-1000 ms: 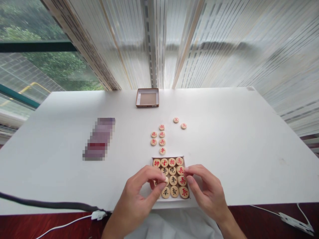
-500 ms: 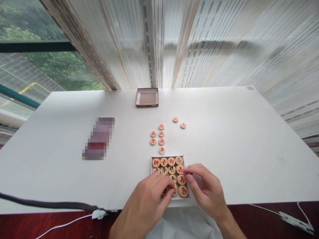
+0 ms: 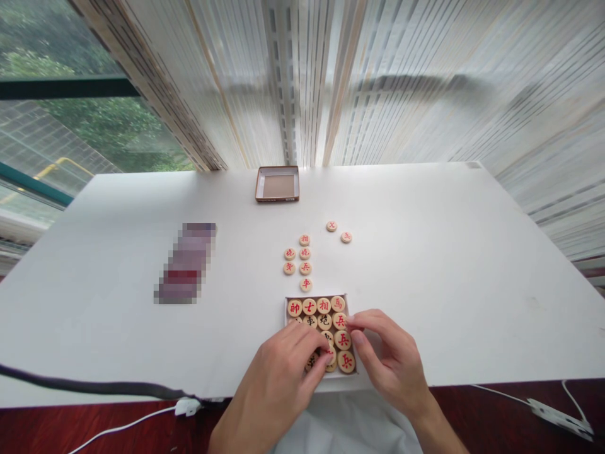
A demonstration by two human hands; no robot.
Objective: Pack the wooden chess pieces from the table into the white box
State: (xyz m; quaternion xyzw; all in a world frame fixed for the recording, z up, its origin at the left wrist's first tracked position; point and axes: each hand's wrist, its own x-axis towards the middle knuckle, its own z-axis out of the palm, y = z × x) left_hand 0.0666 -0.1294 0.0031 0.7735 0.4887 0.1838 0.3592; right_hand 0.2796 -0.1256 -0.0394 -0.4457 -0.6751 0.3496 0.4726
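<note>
Disc (image 3: 330,355), lettering unclear, pinched by left hand (image 3: 287,369); loose right hand (image 3: 393,353) at 兵 piece (image 3: 339,321).

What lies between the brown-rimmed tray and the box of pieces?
In the head view, six clustered red-marked pieces lie on the white table; two more pieces sit to the right.

Pieces (image 3: 343,340): 帥, 士, 兵 (red)

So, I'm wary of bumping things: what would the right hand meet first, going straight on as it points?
Probably the red-marked piece in the box, right-hand column, second row from the far side. The right hand may be touching it; depth is unclear.
</note>
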